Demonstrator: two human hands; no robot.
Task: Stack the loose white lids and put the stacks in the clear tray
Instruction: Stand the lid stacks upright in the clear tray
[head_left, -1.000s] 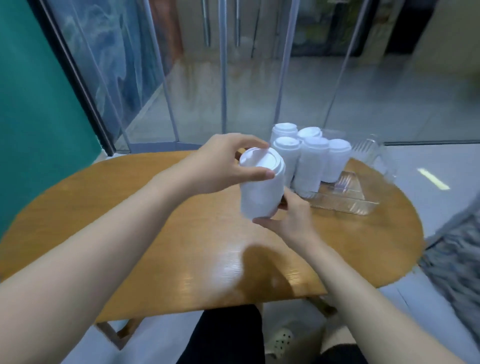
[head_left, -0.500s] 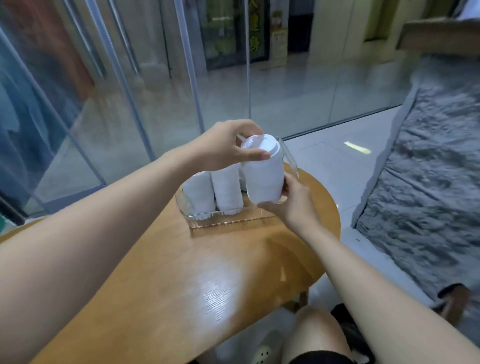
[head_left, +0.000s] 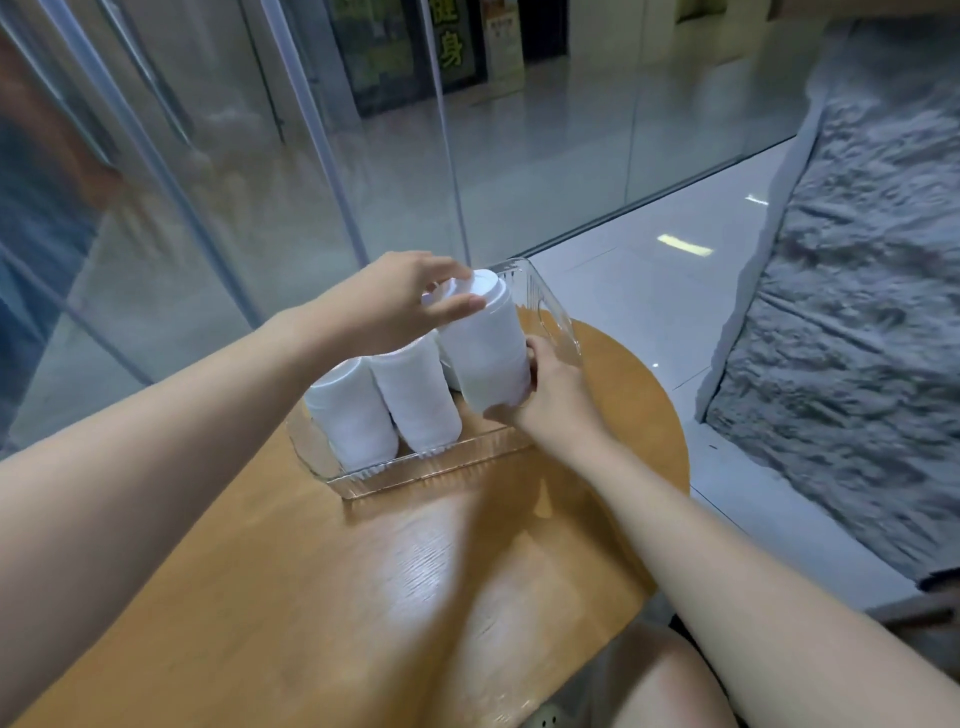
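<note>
Both hands hold a tall stack of white lids (head_left: 485, 353) tilted over the right part of the clear tray (head_left: 431, 470). My left hand (head_left: 400, 301) grips the stack's top, thumb across the top lid. My right hand (head_left: 550, 395) cups its bottom from the right and below. Two other white lid stacks (head_left: 353, 415) (head_left: 415, 395) stand in the tray's left part; more stacks behind are mostly hidden by the held one.
The tray sits near the far right edge of a round wooden table (head_left: 363, 597). Glass panels (head_left: 260, 156) rise just behind the table. A grey rough stone wall (head_left: 857, 312) stands to the right, beyond a strip of floor.
The held stack has moved from above the table's middle over to the tray and now hangs lower, within the tray's right end. My view has swung right.
</note>
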